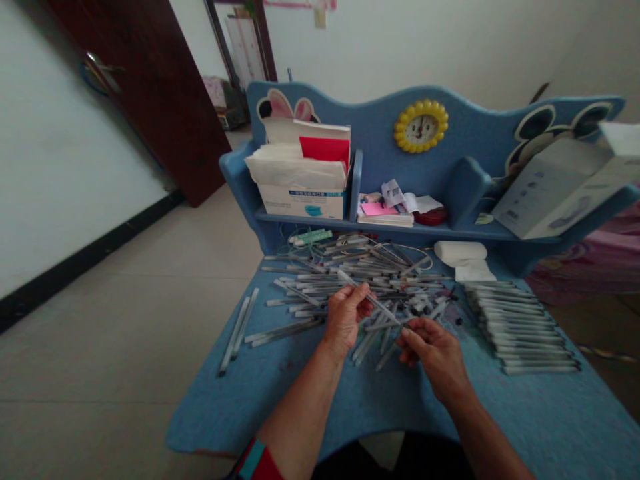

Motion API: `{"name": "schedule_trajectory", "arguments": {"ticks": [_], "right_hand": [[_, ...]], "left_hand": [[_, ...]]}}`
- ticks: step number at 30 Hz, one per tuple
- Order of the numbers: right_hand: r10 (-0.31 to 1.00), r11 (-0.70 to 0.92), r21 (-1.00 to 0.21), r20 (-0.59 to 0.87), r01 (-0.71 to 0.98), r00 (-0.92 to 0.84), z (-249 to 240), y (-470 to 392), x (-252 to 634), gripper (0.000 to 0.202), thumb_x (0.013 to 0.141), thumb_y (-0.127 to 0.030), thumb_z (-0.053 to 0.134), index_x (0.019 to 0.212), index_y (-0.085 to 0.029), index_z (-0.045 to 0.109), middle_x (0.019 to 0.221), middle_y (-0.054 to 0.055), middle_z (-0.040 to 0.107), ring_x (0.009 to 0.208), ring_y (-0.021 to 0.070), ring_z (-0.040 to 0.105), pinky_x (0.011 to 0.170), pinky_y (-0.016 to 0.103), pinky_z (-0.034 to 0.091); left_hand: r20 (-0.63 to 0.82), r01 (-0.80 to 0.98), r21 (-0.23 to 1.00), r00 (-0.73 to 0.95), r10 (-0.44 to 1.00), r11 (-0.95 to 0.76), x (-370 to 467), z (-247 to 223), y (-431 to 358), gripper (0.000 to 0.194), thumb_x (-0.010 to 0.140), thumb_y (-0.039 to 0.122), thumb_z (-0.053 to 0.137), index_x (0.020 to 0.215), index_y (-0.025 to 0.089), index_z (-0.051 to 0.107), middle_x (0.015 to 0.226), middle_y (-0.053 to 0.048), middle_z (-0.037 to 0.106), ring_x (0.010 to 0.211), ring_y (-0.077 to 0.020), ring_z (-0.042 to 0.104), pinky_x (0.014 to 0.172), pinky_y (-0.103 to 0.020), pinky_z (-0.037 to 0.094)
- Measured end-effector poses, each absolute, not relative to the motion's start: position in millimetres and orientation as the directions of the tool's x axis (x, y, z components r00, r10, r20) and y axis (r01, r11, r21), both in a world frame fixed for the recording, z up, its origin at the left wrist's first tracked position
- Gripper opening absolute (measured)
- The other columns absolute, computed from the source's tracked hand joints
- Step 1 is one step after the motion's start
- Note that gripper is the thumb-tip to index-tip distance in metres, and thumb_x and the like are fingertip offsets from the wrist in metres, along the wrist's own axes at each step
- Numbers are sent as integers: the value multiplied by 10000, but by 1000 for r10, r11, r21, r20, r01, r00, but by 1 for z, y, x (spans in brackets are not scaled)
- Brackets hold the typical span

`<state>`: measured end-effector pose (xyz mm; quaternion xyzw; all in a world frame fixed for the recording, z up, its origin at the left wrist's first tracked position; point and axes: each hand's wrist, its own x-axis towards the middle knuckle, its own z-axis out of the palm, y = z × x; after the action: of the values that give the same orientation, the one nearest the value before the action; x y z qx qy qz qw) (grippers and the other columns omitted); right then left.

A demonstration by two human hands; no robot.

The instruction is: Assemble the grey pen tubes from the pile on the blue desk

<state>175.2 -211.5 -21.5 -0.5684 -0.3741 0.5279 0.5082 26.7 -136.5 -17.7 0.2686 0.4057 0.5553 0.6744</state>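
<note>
Between my two hands a slim pen with a clear, whitish barrel slants down from upper left to lower right. My left hand pinches its barrel between thumb and fingers. At the pen's lower right end, my right hand has its thumb and fingertips closed; any small part there is hidden. Under and behind the hands lies a loose pile of similar pens, pointing many ways. To the right, a neat row of pens lies side by side. A pair of pens rests apart on the left.
The blue desk carries a shelf with a mask box, papers, a white carton and a yellow flower-shaped clock. A white paper roll lies below the shelf. A dark door stands at left.
</note>
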Motion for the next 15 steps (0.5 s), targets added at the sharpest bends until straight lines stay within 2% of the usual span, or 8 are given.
{"name": "schedule_trajectory", "arguments": {"ticks": [4,9,15], "right_hand": [[962,-185,-976,-203,-116,181,-18,-211,177,283,695,-391,673,800,-175,523,596,-2,646,404,107,548,369,200,403],[958,-163,-968,-202,-191,206,-9,-203,168,287,665,-365,698,794,-185,515,642,4,665,445,130,582,400,226,439],[969,-143,-975,-172,-169,174,-8,-203,164,275,638,-313,717,784,-180,526,525,-25,625,432,119,560,427,220,439]], "left_hand": [[-247,-534,816,24,969,222,25,-18,-135,285,631,372,724,651,114,603,603,-16,625,455,-60,507,429,-166,377],[-236,-526,822,36,971,220,28,-18,-138,290,620,376,731,650,114,609,602,-12,623,456,-64,512,438,-174,386],[-249,-537,815,13,968,217,25,-21,-135,294,635,374,721,673,111,597,619,-23,634,465,-69,527,432,-167,393]]}}
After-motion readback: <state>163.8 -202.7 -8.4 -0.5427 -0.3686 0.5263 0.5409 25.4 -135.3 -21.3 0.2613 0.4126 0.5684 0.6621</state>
